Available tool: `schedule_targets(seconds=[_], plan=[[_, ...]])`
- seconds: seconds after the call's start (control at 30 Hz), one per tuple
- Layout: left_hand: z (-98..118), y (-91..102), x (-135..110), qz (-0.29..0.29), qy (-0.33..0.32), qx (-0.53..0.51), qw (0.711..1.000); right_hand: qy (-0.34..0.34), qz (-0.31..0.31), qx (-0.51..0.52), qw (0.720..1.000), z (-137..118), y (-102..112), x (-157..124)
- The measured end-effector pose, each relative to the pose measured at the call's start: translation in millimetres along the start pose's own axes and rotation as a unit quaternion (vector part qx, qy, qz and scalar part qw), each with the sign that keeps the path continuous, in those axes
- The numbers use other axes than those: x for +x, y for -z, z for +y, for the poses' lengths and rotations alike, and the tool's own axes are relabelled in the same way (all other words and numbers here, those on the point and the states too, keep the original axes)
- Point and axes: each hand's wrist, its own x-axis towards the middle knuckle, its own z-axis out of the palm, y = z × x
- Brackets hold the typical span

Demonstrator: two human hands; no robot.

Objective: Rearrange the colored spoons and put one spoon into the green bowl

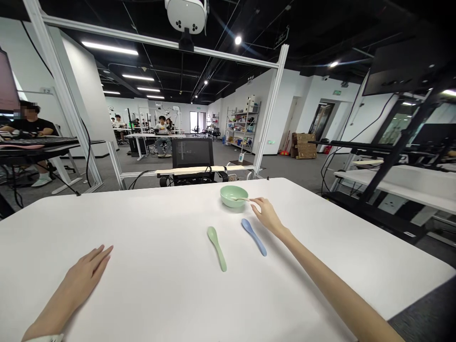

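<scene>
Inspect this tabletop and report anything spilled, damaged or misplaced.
Nothing stands out: the green bowl sits upright, the green spoon and blue spoon lie on the white tabletop, and no spill or damage shows, though the bowl's inside is partly hidden.

We record a pale cuff (46, 338) behind the left hand (80, 280), only its edge in view. We find both hands bare; the right hand (263, 214) adjoins a slim, bare forearm (324, 275).

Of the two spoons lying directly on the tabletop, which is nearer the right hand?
The blue spoon, close beside the right hand; the green spoon lies farther left.
</scene>
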Motion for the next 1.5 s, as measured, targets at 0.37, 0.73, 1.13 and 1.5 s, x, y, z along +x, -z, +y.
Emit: schedule_targets(seconds=[0.37,0.73,1.13,1.5], plan=[[0,0.9,2,-0.007,0.007,0.011,1.0,-0.029,-0.1,0.034,0.994,27,-22,-69],[-3,-0.2,2,-0.002,0.005,0.006,1.0,-0.021,-0.106,0.046,0.993,27,-22,-71],[-2,-1.0,2,0.002,0.005,0.0,1.0,-0.043,-0.08,0.048,0.995,30,-21,-62],[1,2.0,0,-0.007,0.0,0.003,1.0,-0.005,-0.111,-0.086,0.99,-17,19,71]])
